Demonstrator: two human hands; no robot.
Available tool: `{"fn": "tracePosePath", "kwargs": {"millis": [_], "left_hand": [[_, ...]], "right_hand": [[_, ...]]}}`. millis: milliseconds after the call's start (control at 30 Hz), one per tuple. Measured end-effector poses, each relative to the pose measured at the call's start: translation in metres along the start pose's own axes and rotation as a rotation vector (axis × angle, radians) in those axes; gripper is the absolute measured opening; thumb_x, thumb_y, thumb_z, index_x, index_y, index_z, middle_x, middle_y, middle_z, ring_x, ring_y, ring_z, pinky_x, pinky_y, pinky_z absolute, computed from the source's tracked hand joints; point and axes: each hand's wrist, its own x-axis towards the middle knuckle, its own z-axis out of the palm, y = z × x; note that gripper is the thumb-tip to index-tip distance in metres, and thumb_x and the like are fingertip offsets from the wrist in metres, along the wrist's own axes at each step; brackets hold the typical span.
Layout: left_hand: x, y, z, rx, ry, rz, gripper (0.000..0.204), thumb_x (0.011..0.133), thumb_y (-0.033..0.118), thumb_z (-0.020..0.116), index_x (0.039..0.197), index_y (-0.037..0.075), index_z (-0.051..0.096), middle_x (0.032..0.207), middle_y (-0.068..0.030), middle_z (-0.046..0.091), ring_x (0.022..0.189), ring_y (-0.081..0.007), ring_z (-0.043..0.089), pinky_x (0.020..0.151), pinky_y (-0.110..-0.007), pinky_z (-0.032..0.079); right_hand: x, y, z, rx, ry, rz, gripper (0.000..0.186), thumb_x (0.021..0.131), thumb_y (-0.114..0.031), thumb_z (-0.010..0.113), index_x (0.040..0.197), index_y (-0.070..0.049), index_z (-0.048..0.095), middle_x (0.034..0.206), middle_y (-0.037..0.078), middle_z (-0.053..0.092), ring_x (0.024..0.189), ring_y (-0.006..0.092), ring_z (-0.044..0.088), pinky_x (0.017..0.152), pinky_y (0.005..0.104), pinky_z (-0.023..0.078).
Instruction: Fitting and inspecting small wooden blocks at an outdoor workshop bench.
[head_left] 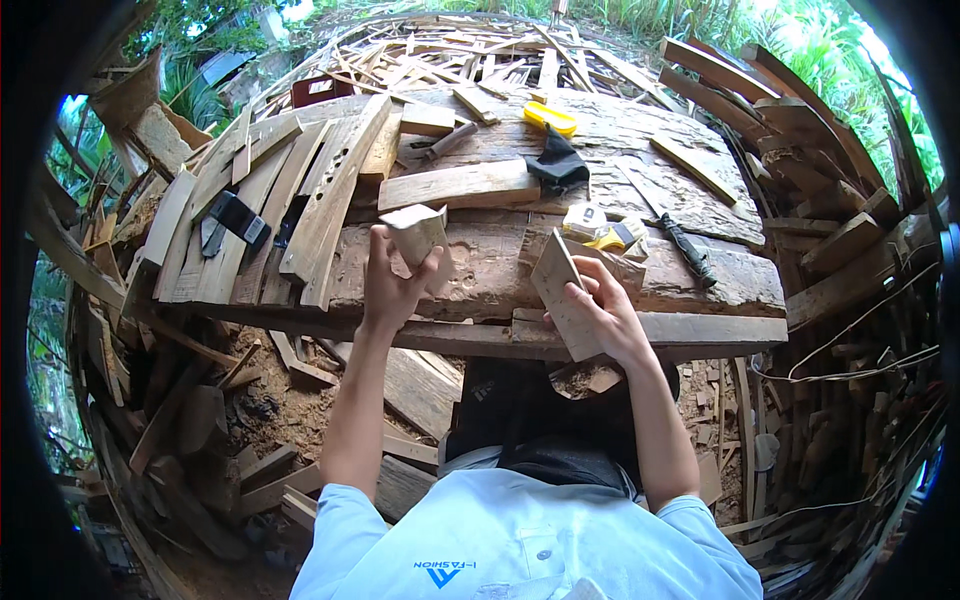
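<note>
In my left hand [392, 285] is a short pale piece [418, 238], apparently wood, with an uneven top edge; thumb and fingers grip its sides above the bench's near part. My right hand [612, 312] holds a flat, thin wooden board [566, 300] tilted up over the front edge of the workbench [480, 262]. The two pieces are apart. Just beyond the right hand lie a yellow and black tape measure [622, 236] and a small whitish box [583, 221]. A thick wooden block [460, 186] rests behind the left hand's piece.
Several planks [335, 200] lie side by side on the bench's left, with a black box [238, 220] on them. A dark-handled blade tool [685, 250] lies at the right. Farther back are a black cloth-like item [560, 160] and a yellow object [550, 118]. Stacked timber [830, 160] stands right.
</note>
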Motion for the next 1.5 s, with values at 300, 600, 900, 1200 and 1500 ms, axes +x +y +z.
{"fn": "tracePosePath", "kwargs": {"millis": [300,600,900,1200,1500], "left_hand": [[0.012,-0.003,0.014,-0.712,-0.263,-0.322,0.051,0.101,0.015,0.072,0.145,0.010,0.047,0.128,-0.0126,0.068,0.114,-0.0168,0.065,0.095,-0.030,0.053],[0.006,-0.008,0.040,-0.788,-0.161,-0.225,0.051,0.098,0.017,0.076,0.142,0.009,0.054,0.126,-0.0076,0.068,0.119,-0.0133,0.061,0.103,-0.029,0.048],[0.004,-0.013,0.034,-0.826,-0.127,-0.208,0.046,0.099,0.018,0.075,0.140,0.004,0.059,0.128,-0.0068,0.069,0.120,-0.0137,0.063,0.105,-0.032,0.050],[0.007,-0.021,0.028,-0.931,-0.141,-0.238,0.038,0.097,0.017,0.077,0.131,0.005,0.066,0.120,-0.0024,0.072,0.116,-0.0120,0.065,0.106,-0.032,0.051],[0.012,-0.027,0.029,-0.889,-0.187,-0.225,0.045,0.096,0.022,0.078,0.135,0.005,0.065,0.122,-0.0058,0.073,0.116,-0.0135,0.066,0.105,-0.033,0.053]], "right_hand": [[0.025,-0.063,0.006,-0.324,0.090,-0.271,0.052,0.097,-0.025,0.076,0.146,-0.013,0.061,0.121,0.012,0.074,0.110,0.0198,0.069,0.093,0.0355,0.056],[0.078,-0.106,0.034,-0.876,-0.042,-0.351,0.050,0.096,-0.038,0.074,0.141,-0.018,0.066,0.087,0.007,0.070,0.080,0.0132,0.062,0.077,0.0352,0.053],[0.084,-0.130,0.066,-1.105,-0.179,-0.335,0.049,0.097,-0.038,0.071,0.140,-0.015,0.065,0.084,0.010,0.066,0.072,0.0191,0.065,0.071,0.0394,0.052],[0.093,-0.134,0.073,-1.172,-0.226,-0.243,0.052,0.097,-0.040,0.073,0.142,-0.015,0.066,0.088,0.008,0.069,0.079,0.0177,0.067,0.076,0.0373,0.053],[0.101,-0.139,0.074,-1.253,-0.304,-0.324,0.052,0.097,-0.037,0.073,0.141,-0.011,0.066,0.093,0.010,0.070,0.081,0.0182,0.065,0.077,0.0373,0.052]]}}
